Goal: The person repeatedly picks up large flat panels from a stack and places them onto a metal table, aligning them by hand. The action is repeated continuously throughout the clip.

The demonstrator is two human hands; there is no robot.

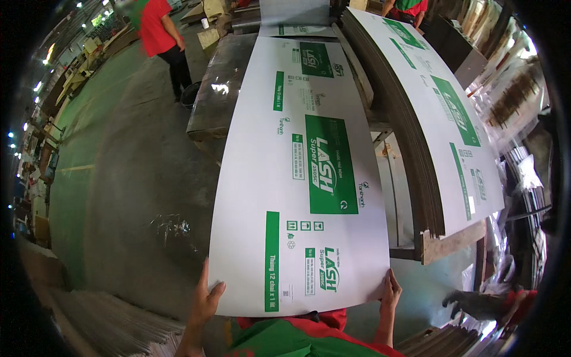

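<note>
At the upper left stands one person in a red top (156,27) and dark trousers, on a smooth grey concrete floor (137,178). Next comes my left grip (206,297), closed on the near left edge of one long, flat printed sheet (244,178). Beyond it is one table (220,83) with a worn, shiny dark surface. The sheet is white, smooth and rectangular, bearing two broad green panels and two narrow green strips; it lies between my two grips and extends away from me, its far part beside the table's surface. My right grip (389,290) is closed on the near right edge. To the right, just beyond the gap, is one stack of similar sheets (437,119), brown and layered at the side; I cannot count its layers. One pale wooden block (453,243) shows under its near end. At the lower right is one dark-gloved hand (470,304), apart from the sheet.
</note>
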